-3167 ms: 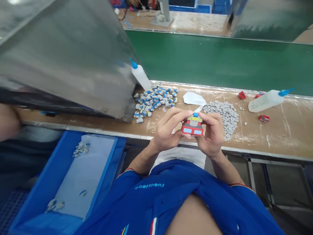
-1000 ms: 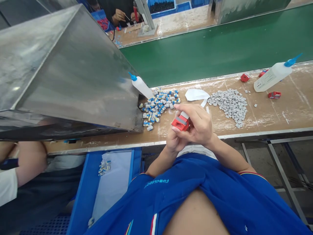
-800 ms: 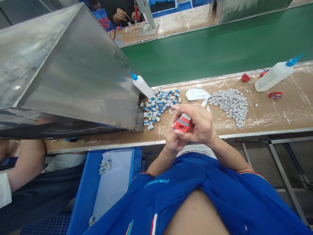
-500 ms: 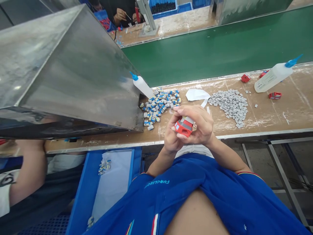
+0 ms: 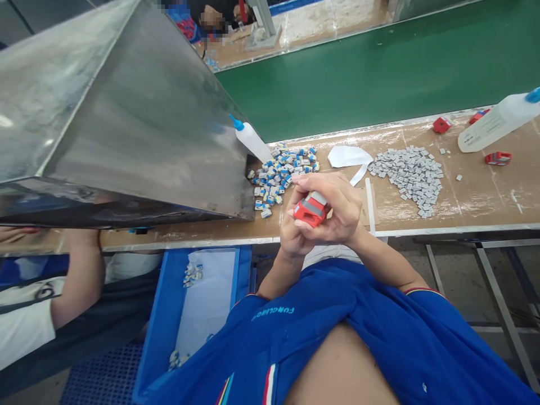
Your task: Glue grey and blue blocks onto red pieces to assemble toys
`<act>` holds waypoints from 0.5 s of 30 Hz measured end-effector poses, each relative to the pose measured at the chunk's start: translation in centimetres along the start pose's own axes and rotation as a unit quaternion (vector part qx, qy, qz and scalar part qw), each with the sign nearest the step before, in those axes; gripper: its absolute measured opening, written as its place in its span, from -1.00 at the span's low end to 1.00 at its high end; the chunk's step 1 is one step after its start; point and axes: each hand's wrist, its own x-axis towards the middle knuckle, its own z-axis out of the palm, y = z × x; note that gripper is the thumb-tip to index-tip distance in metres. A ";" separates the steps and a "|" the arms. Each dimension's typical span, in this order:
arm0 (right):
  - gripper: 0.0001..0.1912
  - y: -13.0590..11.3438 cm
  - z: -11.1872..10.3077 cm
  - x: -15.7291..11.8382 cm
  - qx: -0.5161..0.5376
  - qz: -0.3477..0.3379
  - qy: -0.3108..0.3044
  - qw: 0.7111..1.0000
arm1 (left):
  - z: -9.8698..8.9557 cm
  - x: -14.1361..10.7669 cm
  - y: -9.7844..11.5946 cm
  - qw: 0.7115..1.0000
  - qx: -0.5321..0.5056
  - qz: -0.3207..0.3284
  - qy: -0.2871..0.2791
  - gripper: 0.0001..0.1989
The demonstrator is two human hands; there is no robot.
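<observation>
Both hands are closed around one red toy vehicle (image 5: 311,210) with a grey band and a pale part on top, held above the table's front edge. My left hand (image 5: 292,233) supports it from the left and below. My right hand (image 5: 342,208) grips it from the right, its fingers arched over the top. Behind my hands lies a pile of small white, blue and yellow pieces (image 5: 280,171). A heap of small flat grey pieces (image 5: 415,177) spreads to the right, next to a white paper sheet (image 5: 348,156).
A large metal box (image 5: 169,129) stands at left, a glue bottle (image 5: 253,140) leaning by it. Another bottle (image 5: 491,126) and red toy vehicles (image 5: 498,158) are at right. A blue tray (image 5: 158,326) sits below the table. A co-worker's arm (image 5: 82,264) shows at left.
The view has shifted, so the table things sit farther right or left edge shows more. Both hands still hold the red toy vehicle, now tilted slightly differently.
</observation>
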 end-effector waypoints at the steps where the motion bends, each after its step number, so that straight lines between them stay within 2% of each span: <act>1: -0.52 0.1 0.2 0.0 0.009 0.001 0.002 1.000 | 0.1 -0.1 0.3 1.000 -0.019 0.009 0.001 -0.19; 4: -0.47 0.4 0.6 -0.1 0.028 0.004 0.008 1.000 | 0.4 -0.2 0.8 1.000 -0.012 0.012 0.001 -0.25; 8: -0.47 0.2 0.6 -0.3 0.014 0.002 0.012 1.000 | 0.4 -0.2 0.6 0.999 -0.005 0.017 0.030 -0.25; 15: -0.47 -0.2 1.0 -0.6 0.029 0.010 0.008 0.999 | 0.1 -0.7 0.8 0.999 -0.030 0.020 0.017 -0.23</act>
